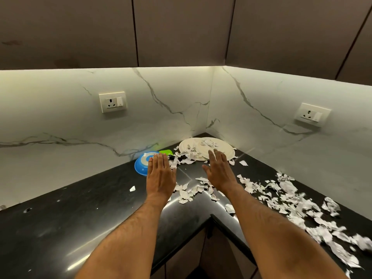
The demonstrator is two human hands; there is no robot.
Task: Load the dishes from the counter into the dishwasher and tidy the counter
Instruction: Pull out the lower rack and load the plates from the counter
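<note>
Both palms flat and empty, fingers spread loose, holding nothing: left hand (160, 174) out over the blue bowl (143, 164), right hand (219, 172) reaching toward the white plate (205, 148) in the corner. Hovering above the black counter (80, 214), contact with it impossible to tell. Bowl upside down near the back wall, green item (166, 152) just behind it, something dark beside that, too hidden to name. Plate loaded with torn paper scraps (201, 144), more scraps trailing off its rim and strewn all down the right-hand run of counter (302, 204). Dishwasher nowhere in view. Early going by the look of it, dishes not yet lifted. Risk from here: tilting the plate on pickup and dumping its scraps back across the counter, or off the edge to the floor. Sweeping too fast could scatter the light paper. Inverted bowl may slide on polished stone instead of lifting, needing fingers under the rim.
</note>
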